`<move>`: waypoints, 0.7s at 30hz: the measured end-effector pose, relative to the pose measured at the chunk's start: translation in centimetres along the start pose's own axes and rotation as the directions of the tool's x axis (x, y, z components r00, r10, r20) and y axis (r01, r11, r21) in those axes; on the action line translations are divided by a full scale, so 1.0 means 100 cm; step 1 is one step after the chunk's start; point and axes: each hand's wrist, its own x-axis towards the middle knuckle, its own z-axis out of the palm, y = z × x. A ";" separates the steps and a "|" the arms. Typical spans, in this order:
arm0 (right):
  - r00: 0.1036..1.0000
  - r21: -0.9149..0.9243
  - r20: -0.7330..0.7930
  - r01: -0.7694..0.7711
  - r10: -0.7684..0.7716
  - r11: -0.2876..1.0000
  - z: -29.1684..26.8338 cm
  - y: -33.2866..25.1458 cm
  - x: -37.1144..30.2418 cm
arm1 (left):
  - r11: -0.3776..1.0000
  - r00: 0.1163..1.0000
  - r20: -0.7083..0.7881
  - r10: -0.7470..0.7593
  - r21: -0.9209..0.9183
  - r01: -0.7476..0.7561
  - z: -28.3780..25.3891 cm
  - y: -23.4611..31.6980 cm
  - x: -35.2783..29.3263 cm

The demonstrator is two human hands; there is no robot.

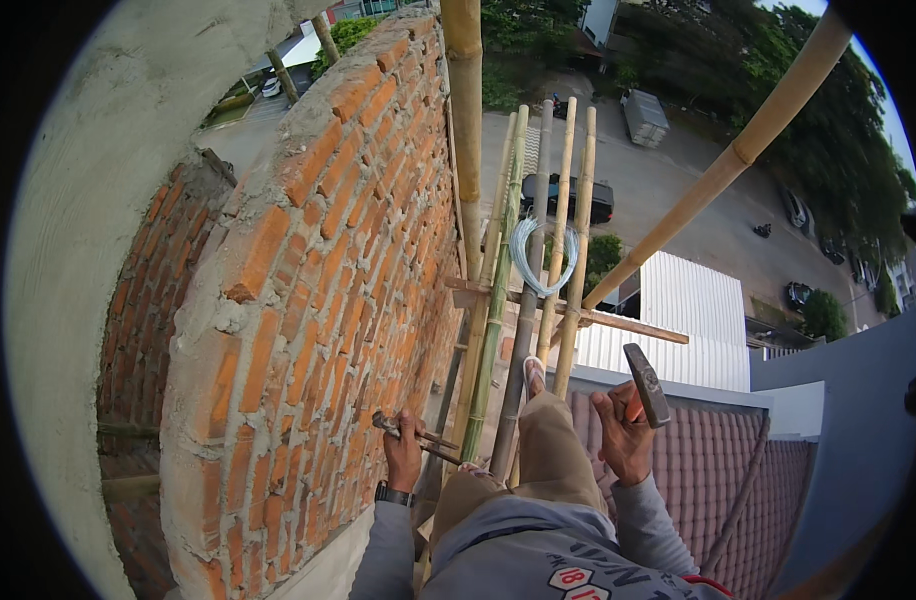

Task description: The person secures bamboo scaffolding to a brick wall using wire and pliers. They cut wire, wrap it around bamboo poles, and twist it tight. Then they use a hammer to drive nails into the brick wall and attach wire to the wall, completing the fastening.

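My left hand (404, 455), with a dark watch at the wrist, is closed around a pair of pincers (385, 423) beside the brick wall (328, 270). The tool's metal head points toward the bricks and its two handles stick out to the right. My right hand (626, 440) grips a hammer (646, 385) near its head, raised above a tiled roof far below. Its head is grey steel and a bit of orange-red handle shows; the rest of the handle is hidden. A coil of pale wire (519, 262) hangs over the bamboo poles ahead of me.
My feet are on lengthwise bamboo poles (498, 350) high above the ground. A wooden crosspiece (628, 326) lies across them. An upright pole (465, 130) stands by the wall, and a slanting pole (723, 175) rises at the right. Below are a maroon tiled roof (713, 470) and a street with vehicles.
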 end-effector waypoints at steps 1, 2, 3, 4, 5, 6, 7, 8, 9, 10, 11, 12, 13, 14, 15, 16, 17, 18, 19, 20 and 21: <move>1.000 -0.027 0.007 0.001 -0.001 1.000 0.003 0.003 0.029 | 0.999 0.999 0.012 0.041 -0.027 -0.040 0.017 0.003 0.013; 1.000 -0.054 0.018 -0.001 0.002 0.999 0.007 0.007 0.058 | 0.999 0.999 -0.003 0.034 -0.042 -0.034 0.033 0.004 0.025; 0.998 -0.068 0.038 -0.038 0.041 0.997 0.013 0.012 0.091 | 0.995 0.999 -0.019 -0.050 -0.085 0.048 0.047 0.004 0.037; 0.995 -0.079 0.061 -0.072 0.077 0.994 0.021 0.021 0.126 | 0.984 0.991 -0.035 -0.129 -0.130 0.124 0.059 0.004 0.049; 0.991 -0.063 0.106 -0.075 0.081 0.995 0.031 0.031 0.162 | 0.964 0.986 -0.045 -0.163 -0.221 0.150 0.073 0.002 0.066; 0.987 -0.057 0.150 -0.054 0.062 0.997 0.047 0.044 0.202 | 0.988 0.989 -0.113 -0.096 -0.132 0.081 0.089 0.002 0.084; 0.983 -0.091 0.173 -0.048 0.063 0.995 0.066 0.056 0.238 | 0.975 0.974 -0.081 -0.211 -0.092 0.204 0.097 0.006 0.104; 0.970 -0.012 0.241 0.035 -0.031 0.999 0.086 0.069 0.278 | 0.988 0.985 -0.096 -0.146 -0.056 0.141 0.111 0.008 0.124; 0.958 0.041 0.284 0.018 -0.029 0.999 0.107 0.078 0.309 | 0.978 0.970 -0.124 -0.210 -0.009 0.210 0.122 0.013 0.134; 0.935 0.182 0.356 -0.077 0.007 0.980 0.128 0.083 0.342 | 0.992 0.984 -0.149 -0.093 0.067 0.104 0.132 0.022 0.147; 0.917 -0.066 0.398 0.060 -0.029 0.996 0.147 0.084 0.375 | 0.989 0.985 -0.174 -0.018 0.143 0.043 0.143 0.035 0.164; 0.906 -0.005 0.414 0.099 -0.088 0.995 0.168 0.082 0.403 | 0.976 0.981 -0.195 -0.008 0.211 0.050 0.151 0.051 0.180; 0.883 0.110 0.431 0.154 -0.187 0.982 0.189 0.075 0.429 | 0.993 0.974 -0.222 0.043 0.115 -0.018 0.152 0.072 0.196; 0.872 0.166 0.444 0.145 -0.206 0.975 0.209 0.065 0.454 | 1.000 0.969 -0.248 0.020 0.002 -0.020 0.150 0.095 0.206; 0.857 0.195 0.465 0.143 -0.220 0.970 0.227 0.054 0.474 | 0.993 0.960 -0.276 -0.055 -0.115 0.023 0.147 0.120 0.217; 0.840 0.174 0.478 0.194 -0.255 0.965 0.242 0.042 0.490 | 0.966 0.942 -0.336 0.020 -0.238 -0.106 0.140 0.146 0.230; 0.829 0.196 0.488 0.200 -0.273 0.960 0.256 0.030 0.502 | 0.912 0.914 -0.400 0.064 -0.348 -0.216 0.127 0.174 0.245; 0.820 0.207 0.507 0.185 -0.267 0.961 0.265 0.019 0.506 | 0.920 0.832 -0.550 0.076 -0.283 -0.271 0.112 0.201 0.260; 0.788 0.246 0.485 0.294 -0.380 0.924 0.273 0.011 0.508 | 0.876 0.774 -0.597 0.210 -0.236 -0.420 0.090 0.228 0.274; 0.821 0.146 0.450 0.320 -0.351 0.936 0.276 0.005 0.502 | 0.869 0.696 -0.692 0.190 -0.211 -0.447 0.067 0.252 0.291; 0.856 0.063 0.415 0.312 -0.309 0.948 0.277 0.001 0.493 | 0.900 0.598 -0.790 0.135 -0.155 -0.407 0.042 0.272 0.310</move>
